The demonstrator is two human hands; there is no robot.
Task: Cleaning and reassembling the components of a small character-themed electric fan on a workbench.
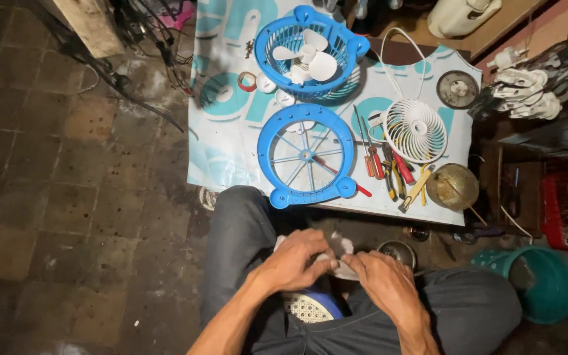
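Note:
My left hand (pixel 295 261) and my right hand (pixel 380 279) meet over my lap, both closed on a small white cloth or paper piece (pixel 341 252) held between them. Below the hands a blue part with a cream mesh (pixel 310 306) rests between my thighs. In front of my knees lies a blue round fan grille (pixel 307 156) on a low table covered with a white and teal sheet (pixel 231 141). Farther back sits the blue fan housing with white blades (pixel 310 52).
A small white fan (pixel 416 129) with a cord, several screwdrivers and pliers (pixel 389 167), a brass bowl (pixel 452 187) and a tape roll (pixel 247 81) lie on the sheet. A teal bucket (pixel 547 286) stands at the right. Dark tiled floor (pixel 67 197) spreads to the left.

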